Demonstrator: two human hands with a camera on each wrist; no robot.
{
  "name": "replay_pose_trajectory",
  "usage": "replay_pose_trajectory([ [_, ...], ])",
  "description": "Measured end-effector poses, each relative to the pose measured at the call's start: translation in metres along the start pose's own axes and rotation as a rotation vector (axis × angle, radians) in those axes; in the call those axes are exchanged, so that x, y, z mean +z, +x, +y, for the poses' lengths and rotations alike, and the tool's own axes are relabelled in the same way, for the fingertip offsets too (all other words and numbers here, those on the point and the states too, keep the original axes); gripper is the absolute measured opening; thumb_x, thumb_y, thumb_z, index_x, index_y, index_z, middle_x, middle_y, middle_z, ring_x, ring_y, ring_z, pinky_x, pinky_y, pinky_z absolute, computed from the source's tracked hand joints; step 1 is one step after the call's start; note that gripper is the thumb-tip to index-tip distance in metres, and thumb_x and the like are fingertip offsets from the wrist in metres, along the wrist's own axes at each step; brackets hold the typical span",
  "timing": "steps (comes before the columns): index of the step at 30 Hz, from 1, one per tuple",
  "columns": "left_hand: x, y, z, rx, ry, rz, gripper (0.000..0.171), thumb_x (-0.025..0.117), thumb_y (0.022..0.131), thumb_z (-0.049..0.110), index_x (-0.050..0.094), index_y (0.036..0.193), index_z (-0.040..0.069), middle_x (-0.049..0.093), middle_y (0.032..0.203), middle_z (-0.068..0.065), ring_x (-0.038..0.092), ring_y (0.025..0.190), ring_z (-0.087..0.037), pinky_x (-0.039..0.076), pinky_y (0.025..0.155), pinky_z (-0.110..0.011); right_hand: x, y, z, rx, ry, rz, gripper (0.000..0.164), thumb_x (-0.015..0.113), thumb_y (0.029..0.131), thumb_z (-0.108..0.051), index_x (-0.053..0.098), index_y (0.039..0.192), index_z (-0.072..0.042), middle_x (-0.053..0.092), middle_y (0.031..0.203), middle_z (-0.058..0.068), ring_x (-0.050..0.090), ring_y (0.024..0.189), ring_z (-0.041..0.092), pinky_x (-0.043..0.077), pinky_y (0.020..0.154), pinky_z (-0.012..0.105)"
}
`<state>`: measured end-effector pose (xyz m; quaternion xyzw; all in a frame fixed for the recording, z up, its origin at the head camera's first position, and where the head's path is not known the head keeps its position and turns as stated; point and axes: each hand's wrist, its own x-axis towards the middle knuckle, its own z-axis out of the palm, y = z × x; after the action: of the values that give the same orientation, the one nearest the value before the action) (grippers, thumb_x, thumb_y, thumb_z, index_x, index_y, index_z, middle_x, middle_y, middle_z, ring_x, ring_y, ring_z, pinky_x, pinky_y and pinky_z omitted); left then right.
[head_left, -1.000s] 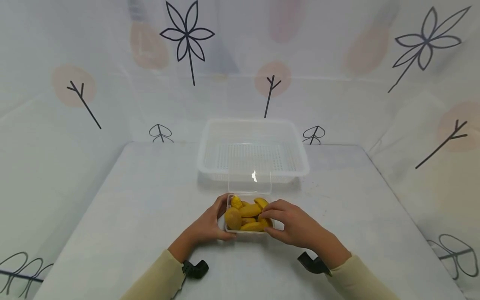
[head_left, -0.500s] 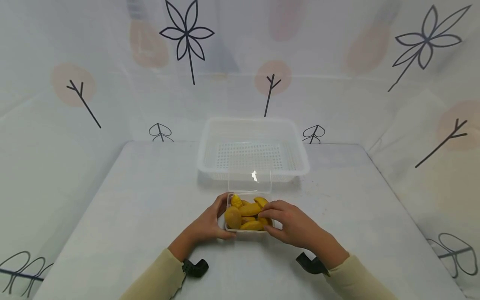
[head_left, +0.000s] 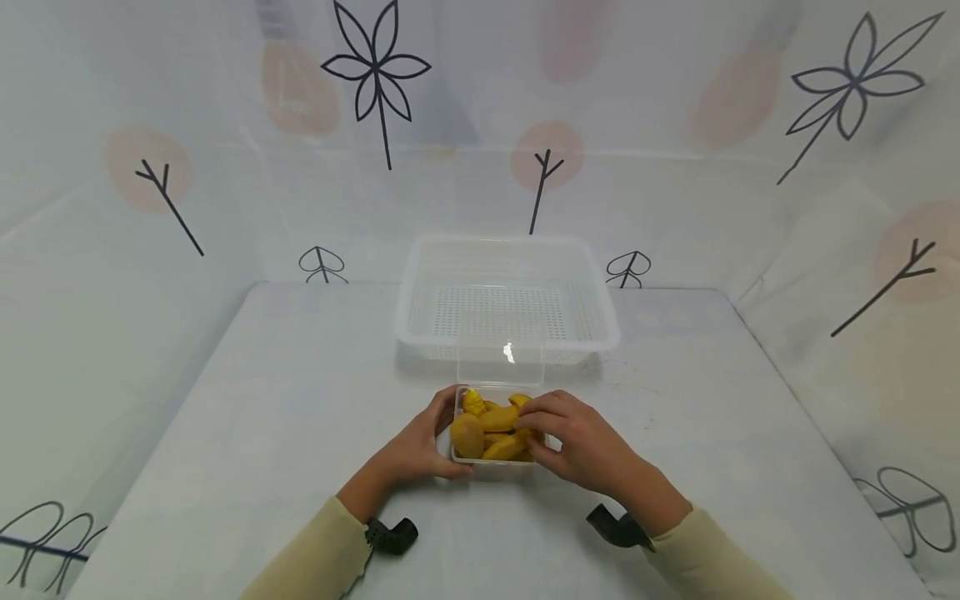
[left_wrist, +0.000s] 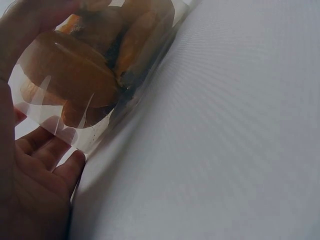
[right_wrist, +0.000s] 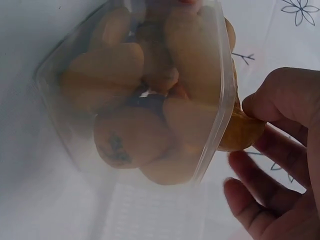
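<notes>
A small clear plastic box [head_left: 487, 462] holds several yellow toy fruits. Among them are a round one [head_left: 467, 435] at the left and a banana-shaped one [head_left: 498, 418] in the middle. My left hand [head_left: 408, 450] grips the box's left side, thumb at the front and fingers behind. Through the box wall [left_wrist: 82, 142] the fruits look brownish in the left wrist view. My right hand [head_left: 588, 442] is over the right end. There, in the right wrist view, thumb and forefinger pinch a smooth yellow fruit [right_wrist: 242, 132] that sticks out past the rim; its exact kind is hidden.
The clear lid [head_left: 501, 371] stands open behind the box. Farther back sits a white perforated basket [head_left: 420, 333] on the white tabletop [head_left: 315, 350]. A patterned cloth [head_left: 465, 192] hangs around the back and sides.
My right hand has shifted slightly left and up over the box. The long yellow fruit at the front has tilted, its right end higher. My left hand keeps its hold.
</notes>
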<state>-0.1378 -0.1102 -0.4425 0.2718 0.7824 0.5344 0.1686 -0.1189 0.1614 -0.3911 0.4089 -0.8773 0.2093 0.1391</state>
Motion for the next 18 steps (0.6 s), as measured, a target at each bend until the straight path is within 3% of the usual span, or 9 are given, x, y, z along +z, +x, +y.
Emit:
replay_pose_trajectory([
  [5,0.001,0.001,-0.004,0.000,-0.007,-0.001,0.106,0.085,0.071,0.011,0.016,0.151,0.010,0.029,0.157,-0.006,0.029,0.146,-0.017,0.026,0.120,-0.032,-0.001,0.003,0.000,-0.023,0.028,0.010,0.024,0.076,0.078,-0.008,0.072,0.101,-0.014,0.067,0.108,-0.002,0.065,0.100,0.013,0.059,0.081,0.027],
  [12,0.006,0.008,-0.038,0.038,-0.002,0.036,0.108,0.088,0.069,0.020,0.017,0.150,0.028,0.031,0.154,0.004,0.031,0.145,-0.011,0.026,0.120,-0.030,-0.004,0.007,0.004,-0.053,0.046,0.040,0.025,0.076,0.079,-0.007,0.071,0.103,-0.013,0.066,0.109,-0.003,0.065,0.096,0.011,0.059,0.077,0.023],
  [18,0.006,0.007,-0.037,0.048,-0.009,0.033,0.109,0.089,0.068,0.021,0.018,0.150,0.027,0.032,0.153,0.006,0.030,0.144,-0.008,0.026,0.120,-0.028,-0.011,0.013,0.006,-0.012,0.022,0.047,0.027,0.077,0.079,-0.008,0.071,0.105,-0.013,0.066,0.108,-0.003,0.065,0.090,0.010,0.059,0.074,0.021],
])
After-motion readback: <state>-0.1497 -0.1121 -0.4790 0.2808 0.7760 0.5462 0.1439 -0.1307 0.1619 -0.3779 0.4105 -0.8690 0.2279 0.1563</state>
